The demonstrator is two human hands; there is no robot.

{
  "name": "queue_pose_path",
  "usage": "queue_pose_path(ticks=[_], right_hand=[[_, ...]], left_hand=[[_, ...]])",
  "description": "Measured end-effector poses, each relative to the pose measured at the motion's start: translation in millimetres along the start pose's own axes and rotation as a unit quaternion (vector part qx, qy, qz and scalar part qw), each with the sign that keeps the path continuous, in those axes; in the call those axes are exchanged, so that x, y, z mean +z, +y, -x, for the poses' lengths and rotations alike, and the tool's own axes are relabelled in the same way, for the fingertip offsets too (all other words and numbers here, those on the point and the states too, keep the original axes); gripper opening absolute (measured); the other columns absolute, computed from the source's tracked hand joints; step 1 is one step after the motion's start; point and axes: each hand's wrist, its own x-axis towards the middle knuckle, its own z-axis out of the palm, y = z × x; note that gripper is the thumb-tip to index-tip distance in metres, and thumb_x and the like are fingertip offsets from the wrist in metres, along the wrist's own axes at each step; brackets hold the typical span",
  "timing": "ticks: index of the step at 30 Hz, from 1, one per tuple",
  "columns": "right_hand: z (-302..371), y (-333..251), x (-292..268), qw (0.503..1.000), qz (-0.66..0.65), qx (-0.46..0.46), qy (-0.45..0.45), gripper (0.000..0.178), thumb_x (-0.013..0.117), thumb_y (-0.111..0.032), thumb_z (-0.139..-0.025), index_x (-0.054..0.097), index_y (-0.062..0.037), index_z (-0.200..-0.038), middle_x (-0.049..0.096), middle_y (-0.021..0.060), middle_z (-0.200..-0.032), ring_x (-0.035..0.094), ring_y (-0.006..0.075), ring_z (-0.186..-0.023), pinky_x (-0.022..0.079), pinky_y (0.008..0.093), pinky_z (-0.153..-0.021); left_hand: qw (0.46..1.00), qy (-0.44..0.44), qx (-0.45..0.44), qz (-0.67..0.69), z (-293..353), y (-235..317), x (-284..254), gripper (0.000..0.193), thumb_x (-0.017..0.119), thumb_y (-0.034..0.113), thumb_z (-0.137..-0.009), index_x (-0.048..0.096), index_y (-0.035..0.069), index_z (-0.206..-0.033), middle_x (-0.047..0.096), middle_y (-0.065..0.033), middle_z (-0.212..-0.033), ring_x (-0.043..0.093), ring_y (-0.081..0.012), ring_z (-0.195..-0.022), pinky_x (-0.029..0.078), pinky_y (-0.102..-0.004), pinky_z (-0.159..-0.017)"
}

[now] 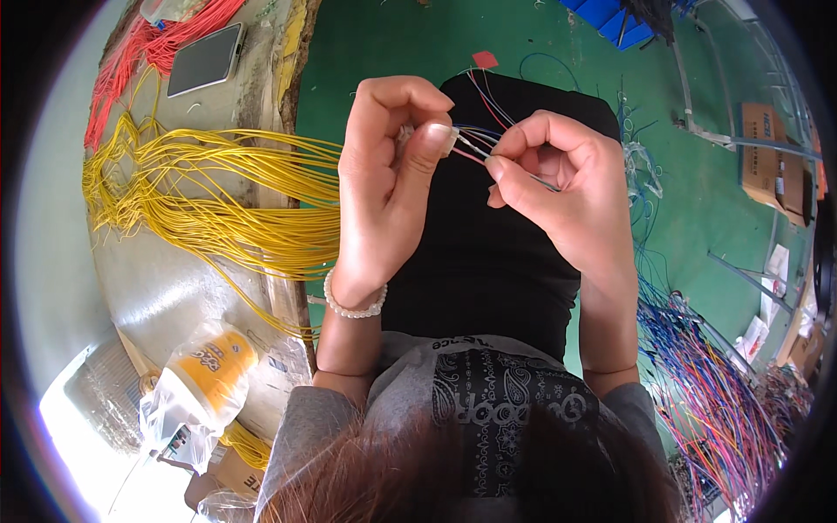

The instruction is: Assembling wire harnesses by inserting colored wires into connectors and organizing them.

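Note:
Above my lap, my left hand (384,183) is closed in a pinch on a small white plastic connector (452,141). Several thin wires (472,150), among them white, pink and dark ones, run from the connector toward my right hand (562,183). That hand pinches a white wire between thumb and forefinger, a short way from the connector. Its other fingers are curled, and what lies behind them is partly hidden. Loose red and blue wire ends (493,106) stick out beyond the hands over my dark trousers.
On the table at left lie a bundle of yellow wires (253,166), red wires (122,78), a phone (206,61) and a bagged yellow cup (214,366). Many coloured wires (706,392) hang at right. A cardboard box (765,161) and metal frame (776,146) stand beyond.

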Motion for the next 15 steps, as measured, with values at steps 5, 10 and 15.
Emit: queue_pose_path(ticks=[5,10,15], right_hand=[[-0.6,0.1,-1.7,1.000,0.021,0.004,-0.013,0.010,0.066,0.002,-0.079,0.058,0.0042,-0.085,0.060,0.0054,-0.077,0.061,0.0102,-0.067,0.052,0.0221,-0.061],[-1.8,1.8,-0.7,0.999,0.038,0.006,-0.020,0.010,0.066,0.002,-0.079,0.058,0.0047,-0.085,0.060,0.0057,-0.077,0.061,0.0099,-0.067,0.053,0.0225,-0.061],[-2.5,1.3,3.7,1.000,-0.023,0.009,-0.005,0.009,0.066,0.002,-0.080,0.058,0.0051,-0.085,0.061,0.0061,-0.078,0.061,0.0099,-0.065,0.053,0.0221,-0.060]], left_hand=[[0.999,0.007,-0.042,0.031,0.1,0.4,0.1,0.009,0.051,0.002,-0.095,0.050,0.002,-0.104,0.051,-0.0017,-0.087,0.047,-0.0069,-0.075,0.042,-0.0201,-0.068],[0.998,0.011,-0.050,0.041,0.8,-1.4,0.2,0.009,0.051,0.003,-0.095,0.050,0.002,-0.103,0.052,-0.0013,-0.087,0.047,-0.0064,-0.074,0.042,-0.0200,-0.068],[0.999,-0.029,-0.030,0.002,3.7,-1.5,0.7,0.006,0.051,0.000,-0.094,0.052,0.001,-0.100,0.053,-0.0009,-0.088,0.046,-0.0056,-0.075,0.041,-0.0192,-0.067]])
